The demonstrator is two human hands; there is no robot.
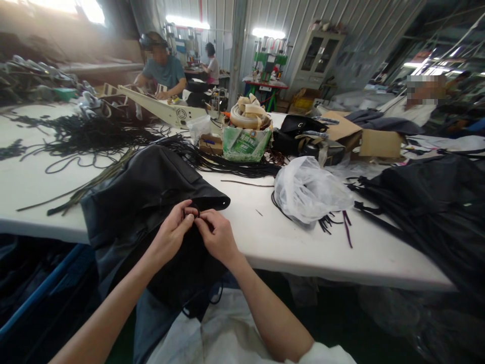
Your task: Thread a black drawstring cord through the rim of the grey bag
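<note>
A large black fabric piece [159,177] drapes over the table's front edge and down to my lap; a small hole shows at its pointed right corner. Above its dark lower part, my left hand [176,225] pinches a thin black cord [196,215] between thumb and fingers. Close against it, my right hand [215,232] grips the same cord with its fingertips. The fingers partly cover the cord, so its exact shape is hard to make out. A loop of dark cord [216,296] hangs lower down by my lap.
On the white table [246,242] lie a heap of black cords [91,131], a green box with rolled tape [246,141] and a clear plastic bag [308,189]. More black fabric [435,197] covers the right side. Across the table a person [162,68] sits working.
</note>
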